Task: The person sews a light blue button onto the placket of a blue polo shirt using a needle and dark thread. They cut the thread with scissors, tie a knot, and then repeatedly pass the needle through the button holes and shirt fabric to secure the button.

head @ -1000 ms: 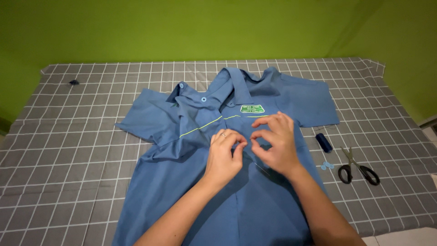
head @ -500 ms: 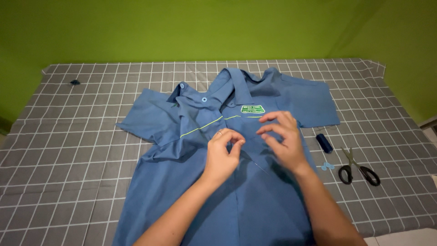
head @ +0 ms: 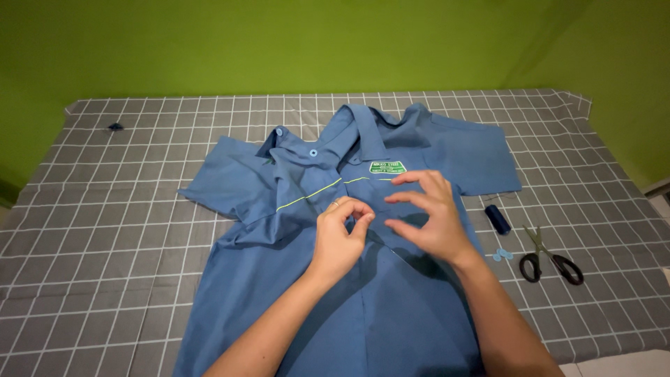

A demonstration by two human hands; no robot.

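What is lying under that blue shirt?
The blue shirt lies spread on a grey checked cloth, which shows all around it. Whatever sits beneath the shirt itself is covered. The left hand pinches its front; the right hand hovers beside it.

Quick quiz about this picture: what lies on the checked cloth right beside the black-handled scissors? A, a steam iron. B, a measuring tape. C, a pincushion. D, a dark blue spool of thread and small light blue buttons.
D: a dark blue spool of thread and small light blue buttons lie just left of the scissors on the checked cloth, to the right of the blue shirt.
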